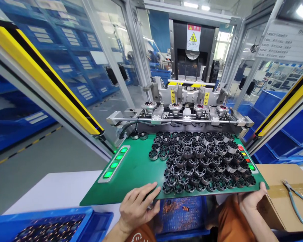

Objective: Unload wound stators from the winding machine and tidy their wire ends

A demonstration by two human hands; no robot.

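Many steel stator cores with black insulators (187,152) cover the right and middle of a green worktop (138,168), some stacked in layers. My left hand (138,205) rests at the worktop's front edge, fingers stretched out over it, just left of the nearest stator cores. It holds none of them. At the front right corner is my right hand (252,198), its thumb up against the edge; its other fingers are hidden below the worktop. Two more stator cores (138,135) sit apart at the back left.
Behind the worktop stands a machine with several round fixtures (175,108). Lit green buttons (114,165) line the left side. A blue bin (91,215) of dark, copper-glinting parts is at lower left. Pliers (294,198) lie on a cardboard box (275,174). Below is a blue tray (189,218) with copper scraps.
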